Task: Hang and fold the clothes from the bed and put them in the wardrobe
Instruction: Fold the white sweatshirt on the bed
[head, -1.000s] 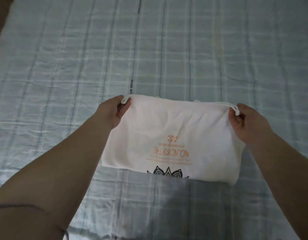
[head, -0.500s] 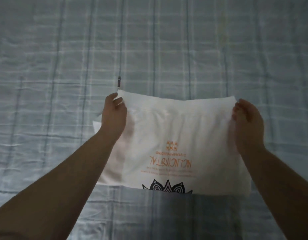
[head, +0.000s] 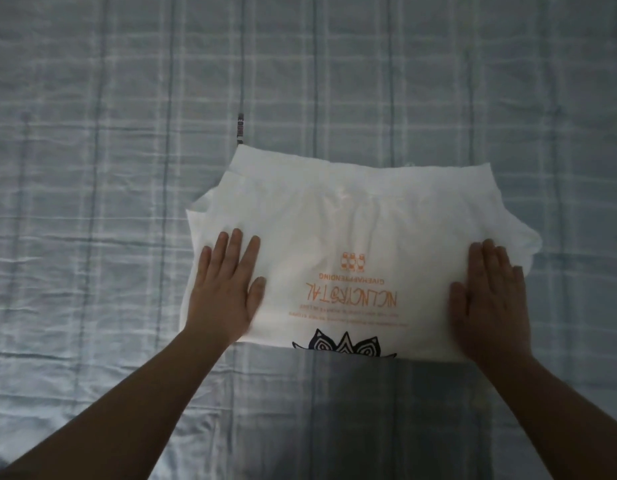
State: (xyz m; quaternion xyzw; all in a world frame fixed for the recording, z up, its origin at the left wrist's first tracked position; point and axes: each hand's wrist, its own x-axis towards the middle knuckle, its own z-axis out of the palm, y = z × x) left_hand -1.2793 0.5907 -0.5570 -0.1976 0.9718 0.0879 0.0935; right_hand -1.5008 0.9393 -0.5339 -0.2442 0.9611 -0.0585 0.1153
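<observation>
White shirt (head: 352, 220): lay folded on the bed (head: 92, 168)
Left hand (head: 227, 292): I pressed it flat on the shirt; fingers straight, gripping nothing
Right hand (head: 490, 299): likewise flat, gripping nothing

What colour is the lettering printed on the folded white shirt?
Orange, on the white shirt; a black pattern sits at its near edge. Head view shows it best.

A home bedroom: a bed (head: 92, 168) spread with a blue plaid sheet.
</observation>
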